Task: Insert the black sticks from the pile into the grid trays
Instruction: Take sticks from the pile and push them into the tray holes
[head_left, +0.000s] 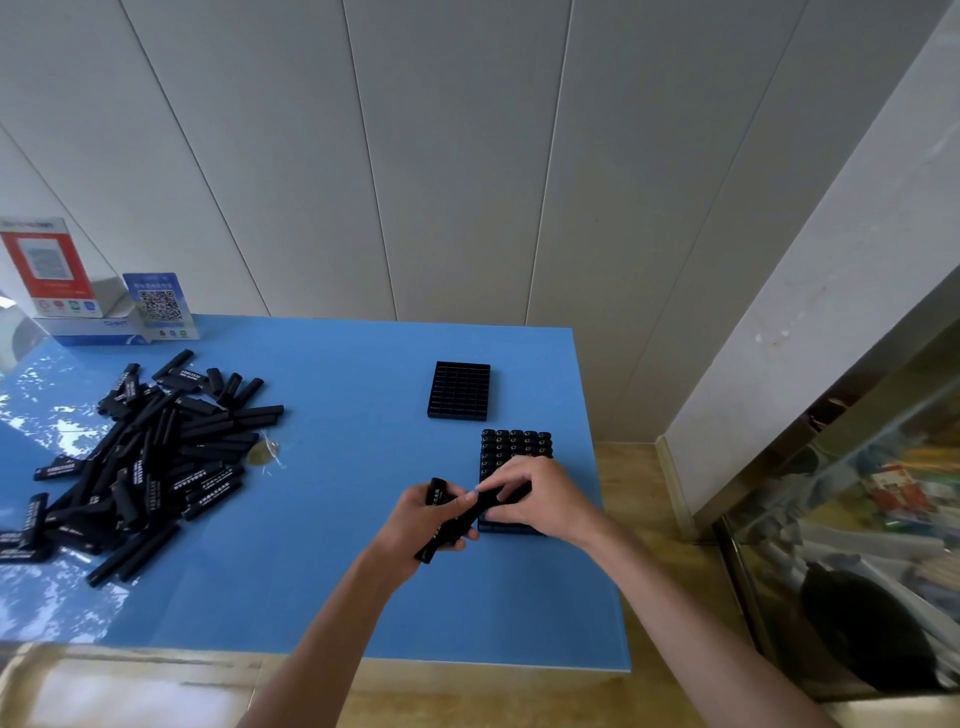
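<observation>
Mid-insertion, by the look of it: left hand (426, 525) grips a few black sticks (449, 525), right hand (535, 499) pinches one stick's upper end just over the near tray (514, 447), whose far rows are already full. Next move prob. needs that stick stood upright over a free cell under the right fingertips. Empty tray (460, 389) lies beyond the fingers, pile (150, 457) well left of the left fingers w/ open table (332, 545) between; table's right edge is close beside the right hand.

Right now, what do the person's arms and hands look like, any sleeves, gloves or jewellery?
Both forearms are bare as far as the frame shows, with no sleeves in view. The left hand and right hand wear no gloves. No watch, bracelet or ring is visible, and the fingers carry no markings.
</observation>
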